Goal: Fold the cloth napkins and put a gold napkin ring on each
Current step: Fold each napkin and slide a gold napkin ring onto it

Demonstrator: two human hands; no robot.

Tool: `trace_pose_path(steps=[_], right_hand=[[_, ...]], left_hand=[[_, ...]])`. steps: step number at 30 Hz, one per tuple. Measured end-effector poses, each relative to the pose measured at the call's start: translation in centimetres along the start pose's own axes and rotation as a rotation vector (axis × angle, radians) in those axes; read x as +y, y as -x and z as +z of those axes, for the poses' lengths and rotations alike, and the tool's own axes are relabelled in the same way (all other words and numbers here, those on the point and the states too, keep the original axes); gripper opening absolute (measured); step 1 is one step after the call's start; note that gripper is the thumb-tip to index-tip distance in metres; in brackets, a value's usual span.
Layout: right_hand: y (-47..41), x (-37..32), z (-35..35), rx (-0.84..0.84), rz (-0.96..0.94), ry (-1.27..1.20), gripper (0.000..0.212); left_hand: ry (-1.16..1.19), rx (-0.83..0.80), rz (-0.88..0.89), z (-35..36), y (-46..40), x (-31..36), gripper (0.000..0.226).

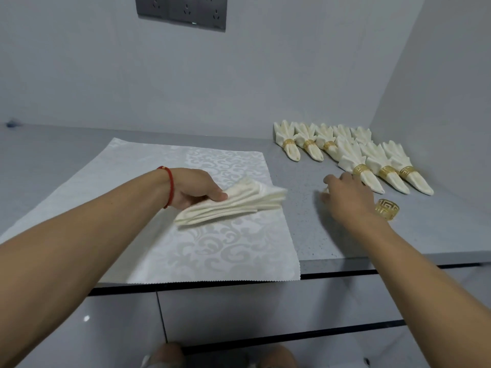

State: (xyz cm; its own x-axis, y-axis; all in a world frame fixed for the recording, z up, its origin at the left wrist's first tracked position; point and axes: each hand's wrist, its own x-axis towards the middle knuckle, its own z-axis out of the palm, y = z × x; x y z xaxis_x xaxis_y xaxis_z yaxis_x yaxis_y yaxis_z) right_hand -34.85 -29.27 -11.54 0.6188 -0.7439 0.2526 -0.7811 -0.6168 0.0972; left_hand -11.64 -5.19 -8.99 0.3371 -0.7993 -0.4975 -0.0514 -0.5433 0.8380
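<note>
My left hand grips a folded cream napkin by its narrow end, just above the patterned white placemat. My right hand hovers over the grey counter with relaxed fingers, holding nothing I can see. A loose gold napkin ring lies on the counter right beside that hand's wrist. Several finished napkins with gold rings lie in two rows at the back right.
The grey counter ends in a front edge near me, with drawer fronts below. Walls close in behind and to the right. A dark socket panel is on the back wall.
</note>
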Motion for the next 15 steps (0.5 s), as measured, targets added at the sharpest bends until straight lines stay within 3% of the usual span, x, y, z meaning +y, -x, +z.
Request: trace_pose_path(steps=[3, 7, 10, 15], right_hand=[[2.2, -2.6, -1.1, -0.071, 0.049, -0.771, 0.044], [7.1, -7.7, -2.4, -0.31, -0.015, -1.534, 0.018], [9.8, -11.1, -2.3, -0.331, -0.044, -1.607, 0.028], [11.1, -14.5, -1.2, -0.232, -0.056, -1.624, 0.036]], left_hand=[[0.411, 0.052, 0.029, -0.1, 0.0, -0.8, 0.02], [0.882, 0.209, 0.294, 0.1, -0.9, -1.8, 0.028], [1.039, 0.274, 0.428, 0.4, -0.9, -2.1, 0.018], [1.128, 0.333, 0.499, 1.0, -0.2, -2.2, 0.005]])
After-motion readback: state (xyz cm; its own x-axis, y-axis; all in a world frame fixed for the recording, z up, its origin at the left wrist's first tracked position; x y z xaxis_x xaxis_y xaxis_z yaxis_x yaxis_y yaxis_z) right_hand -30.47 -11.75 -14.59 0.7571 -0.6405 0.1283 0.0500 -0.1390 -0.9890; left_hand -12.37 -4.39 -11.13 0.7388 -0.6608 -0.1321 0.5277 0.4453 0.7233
